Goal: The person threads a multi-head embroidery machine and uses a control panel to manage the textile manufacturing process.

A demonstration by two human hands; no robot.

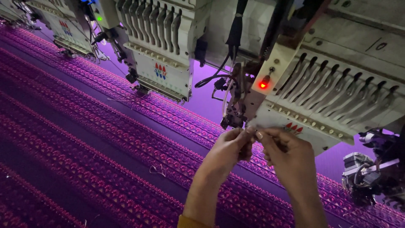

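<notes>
— Purple fabric (84, 139) lies flat under the row of embroidery heads, with bands of pink stitching running across it. What do the hands do?

— Both are raised together just below the nearest embroidery head (320, 97), beside its needle area (234, 120). The left hand (225, 152) and the right hand (287, 158) have fingertips pinched close, almost touching each other. Between them I think is a thin thread (252, 130), but it is too fine to see surely.

— How would such thread handle?

— I judge it very light, soft and limp, easy to break or to slip away. It is best to hold it near the free end, between thumb and first finger, not pulling hard.

— Any container here?

— None that I can see. A red lamp (263, 84) glows on the near head, a green lamp (99, 18) on a head further left. Some loose thread ends (158, 170) lie on the cloth
</notes>
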